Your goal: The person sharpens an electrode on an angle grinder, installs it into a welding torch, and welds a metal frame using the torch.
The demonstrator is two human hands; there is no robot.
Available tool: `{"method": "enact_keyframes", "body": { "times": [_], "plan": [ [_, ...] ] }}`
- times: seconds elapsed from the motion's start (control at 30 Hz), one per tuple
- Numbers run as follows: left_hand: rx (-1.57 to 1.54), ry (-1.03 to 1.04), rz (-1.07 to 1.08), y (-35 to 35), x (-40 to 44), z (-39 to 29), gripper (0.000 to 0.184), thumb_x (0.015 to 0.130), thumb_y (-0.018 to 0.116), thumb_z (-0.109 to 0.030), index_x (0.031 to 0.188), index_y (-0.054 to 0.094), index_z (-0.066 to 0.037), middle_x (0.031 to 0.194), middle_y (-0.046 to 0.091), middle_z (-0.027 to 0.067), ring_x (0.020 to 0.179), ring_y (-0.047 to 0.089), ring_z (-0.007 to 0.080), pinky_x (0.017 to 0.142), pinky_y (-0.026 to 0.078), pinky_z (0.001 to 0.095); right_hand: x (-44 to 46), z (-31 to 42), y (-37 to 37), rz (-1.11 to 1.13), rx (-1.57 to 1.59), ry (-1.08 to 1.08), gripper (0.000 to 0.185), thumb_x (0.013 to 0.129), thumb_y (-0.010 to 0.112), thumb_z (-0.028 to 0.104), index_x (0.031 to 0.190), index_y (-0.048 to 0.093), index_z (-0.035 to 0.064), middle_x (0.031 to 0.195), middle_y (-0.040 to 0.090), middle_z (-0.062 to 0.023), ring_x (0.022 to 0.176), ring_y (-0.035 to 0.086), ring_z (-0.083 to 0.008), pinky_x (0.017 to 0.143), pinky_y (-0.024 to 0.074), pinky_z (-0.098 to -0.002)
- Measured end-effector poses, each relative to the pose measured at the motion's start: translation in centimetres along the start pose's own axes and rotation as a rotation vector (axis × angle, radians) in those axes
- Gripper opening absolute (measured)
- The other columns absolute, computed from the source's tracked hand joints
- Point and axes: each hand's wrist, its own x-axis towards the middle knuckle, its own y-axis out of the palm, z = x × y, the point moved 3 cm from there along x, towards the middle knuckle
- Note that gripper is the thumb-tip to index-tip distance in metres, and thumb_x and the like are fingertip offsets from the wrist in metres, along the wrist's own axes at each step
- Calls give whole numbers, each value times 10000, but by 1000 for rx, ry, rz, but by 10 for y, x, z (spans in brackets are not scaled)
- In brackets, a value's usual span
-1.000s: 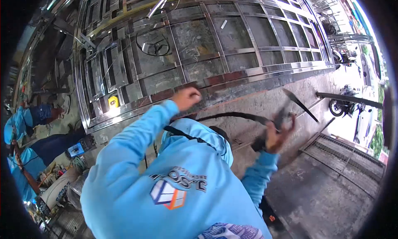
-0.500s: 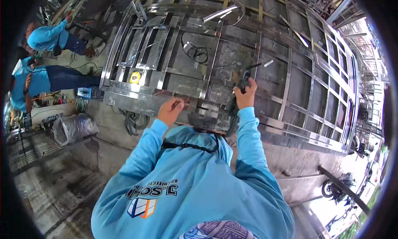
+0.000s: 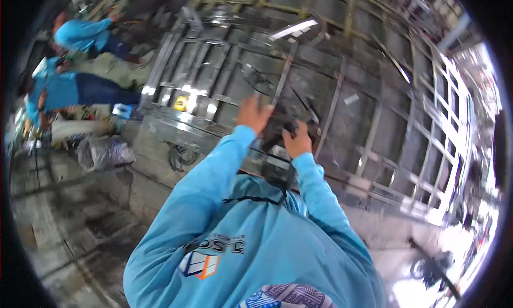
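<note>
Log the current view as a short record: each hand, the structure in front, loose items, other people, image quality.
Left hand: over the structure, near the dark tool; grip unclear
Right hand: holding a dark tool
Structure: large metal frame of crossing bars
Loose item: yellow object, likely a tape measure, towards picture left
People: one person and another person, blue tops, picture left
Image quality: blurred

The right hand (image 3: 298,140) grips a blurred dark tool (image 3: 290,127); the left hand (image 3: 253,115) is just beside it. Below both hands spreads a metal frame (image 3: 330,110); left of them lies a yellow tape measure (image 3: 181,103).
</note>
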Motion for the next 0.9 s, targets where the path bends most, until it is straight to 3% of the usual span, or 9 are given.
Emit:
{"method": "enact_keyframes", "body": {
  "times": [0.07, 0.1, 0.2, 0.33, 0.47, 0.57, 0.67, 0.8, 0.9],
  "plan": [
    [243, -149, 146, 1, 32, -44, 647, 863, 691, -416, 1359, 550, -26, 1369, 537, 268, 1225, 531, 446, 1061, 432, 490, -7, 11, -4, 16, -49, 38, 670, 869, 745, 305, 1404, 468, 11, 1341, 596, -246, 1216, 598, -393, 1034, 474, -432],
    [241, -26, -23, 12, 42, -39, 579, 886, 664, -428, 1312, 599, -42, 1355, 552, 266, 1286, 485, 427, 1084, 403, 504, -7, 21, -5, 103, 37, 54, 672, 880, 745, 302, 1403, 457, -8, 1348, 585, -262, 1223, 596, -376, 1024, 481, -421],
    [275, -272, -24, 25, 66, -24, 400, 959, 583, -399, 1224, 661, -110, 1350, 521, 147, 1221, 513, 368, 991, 435, 553, 15, -37, 6, 28, 27, -82, 617, 897, 734, 297, 1359, 482, -25, 1309, 613, -246, 1159, 628, -382, 973, 501, -447],
    [45, -167, -312, -12, 66, -20, 227, 1010, 525, -229, 1106, 586, -32, 1188, 528, 223, 1039, 548, 455, 869, 471, 516, 5, 1, -28, -78, -210, -176, 489, 926, 700, 247, 1314, 548, -9, 1243, 643, -201, 1035, 667, -344, 872, 535, -427],
    [26, 147, -137, -120, 27, -40, 201, 1025, 492, -179, 1114, 556, -10, 1043, 584, 244, 972, 579, 453, 840, 477, 505, 24, 29, -38, -216, 45, -283, 410, 940, 683, 209, 1269, 593, -19, 1179, 658, -166, 978, 668, -293, 818, 540, -383],
    [-58, 347, 55, -191, -9, -64, 233, 1035, 484, -184, 1170, 564, -12, 1025, 616, 238, 988, 601, 436, 851, 481, 479, 23, 98, -21, -141, 44, -513, 419, 972, 647, 233, 1293, 568, -24, 1154, 655, -126, 921, 652, -203, 740, 530, -323],
    [-109, 308, 245, -233, -32, -82, 274, 1048, 472, -212, 1210, 570, -15, 1011, 626, 224, 955, 619, 424, 835, 493, 453, 4, 151, -10, 144, 286, -357, 414, 990, 616, 240, 1308, 548, -14, 1154, 646, -99, 799, 624, -135, 628, 497, -266],
    [-158, 84, 22, -266, -47, -96, 286, 1045, 485, -230, 1181, 582, 2, 842, 613, 128, 726, 632, 184, 665, 495, 343, -18, 188, 2, 452, 410, -289, 348, 1009, 569, 207, 1279, 541, -10, 1106, 651, -72, 662, 576, -80, 524, 440, -223],
    [-283, -4, 26, -277, -49, -107, 278, 1031, 515, -258, 1167, 571, -22, 815, 585, 130, 712, 626, 198, 671, 493, 347, -45, 229, -8, 421, 461, -392, 245, 1028, 535, 172, 1181, 547, -19, 1044, 668, -94, 682, 606, -117, 551, 466, -248]
  ]
}}
